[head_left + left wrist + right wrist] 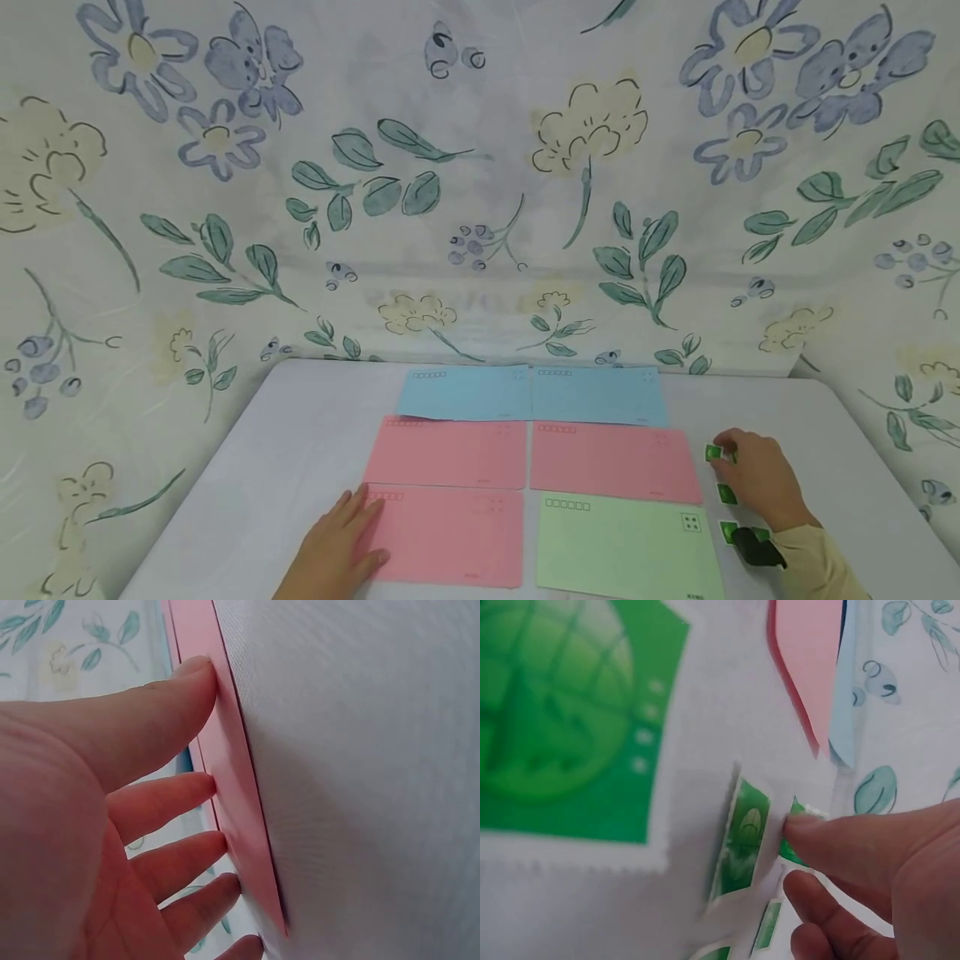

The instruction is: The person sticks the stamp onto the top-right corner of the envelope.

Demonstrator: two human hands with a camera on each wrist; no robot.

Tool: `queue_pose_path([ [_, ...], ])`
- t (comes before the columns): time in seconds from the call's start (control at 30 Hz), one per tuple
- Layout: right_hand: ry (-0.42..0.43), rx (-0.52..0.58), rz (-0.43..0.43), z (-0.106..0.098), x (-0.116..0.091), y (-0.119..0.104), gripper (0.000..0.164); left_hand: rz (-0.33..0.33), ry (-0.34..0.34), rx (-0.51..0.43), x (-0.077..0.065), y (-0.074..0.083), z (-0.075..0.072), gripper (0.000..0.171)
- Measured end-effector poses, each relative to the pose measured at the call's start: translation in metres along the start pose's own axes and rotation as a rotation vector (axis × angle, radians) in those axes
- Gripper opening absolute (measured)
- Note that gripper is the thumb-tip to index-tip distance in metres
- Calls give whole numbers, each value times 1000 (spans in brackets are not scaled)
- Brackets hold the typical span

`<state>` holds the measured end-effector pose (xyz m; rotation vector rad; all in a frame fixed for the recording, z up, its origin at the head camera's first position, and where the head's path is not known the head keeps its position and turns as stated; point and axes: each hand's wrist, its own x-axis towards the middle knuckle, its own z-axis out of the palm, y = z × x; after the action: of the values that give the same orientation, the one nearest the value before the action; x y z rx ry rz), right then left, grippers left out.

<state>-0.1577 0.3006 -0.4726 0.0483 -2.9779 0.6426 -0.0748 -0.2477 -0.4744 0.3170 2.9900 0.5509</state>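
Note:
My left hand rests, fingers spread, on the left edge of the nearest pink envelope. In the left wrist view its thumb and fingertips touch the pink paper. At the right my right hand bends down over several small green stamps. Its thumb and index finger pinch a green stamp, partly hidden by the thumb in the right wrist view. Other stamps lie close by, among them a green stamp just below the hand and another stamp by the wrist.
Two blue envelopes lie along the back of the white table. Two more pink envelopes form the middle row. A green envelope lies front right. Floral cloth hangs behind and at both sides.

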Motion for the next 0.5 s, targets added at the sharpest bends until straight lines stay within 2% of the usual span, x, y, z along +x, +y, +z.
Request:
queue_pose_path([
  [0.27, 10, 5, 31, -1, -3, -1, 18, -29, 12, -21, -1, 3, -1, 67],
  [0.5, 40, 27, 20, -2, -5, -2, 15, -42, 5, -37, -1, 4, -1, 67],
])
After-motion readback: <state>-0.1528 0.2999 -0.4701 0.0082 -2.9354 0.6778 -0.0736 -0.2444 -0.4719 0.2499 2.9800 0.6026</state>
